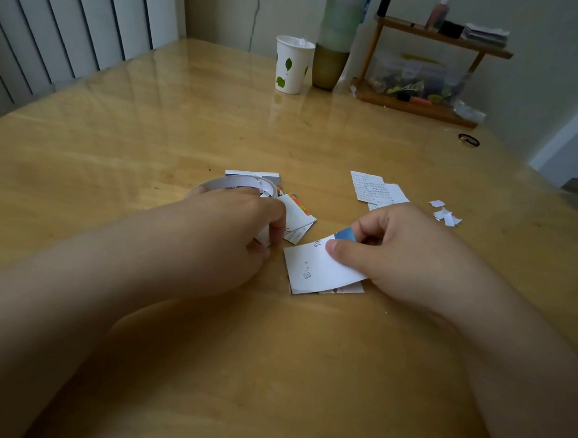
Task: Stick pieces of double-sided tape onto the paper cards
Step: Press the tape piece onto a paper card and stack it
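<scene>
Single head cam, wide-angle, worn by person, looks fwd + down across wooden table [150, 134]. Close on both forearms, which fill bottom of frame; hands mid-frame. Far end of view reaches wall corner w/ small shelf [440, 38]. Edges bend from lens distortion. No 2nd view, so no overlap.

Glossy wooden table [150, 134], bits of paper on it.
Landmark = paper cup [293, 65] at far edge: vase [329, 66] just right of it, wooden rack [415, 106] further right, hair tie [469, 139] beyond; printed cards [375, 189] and white scraps [447, 214] lie nearer than the cup.
</scene>
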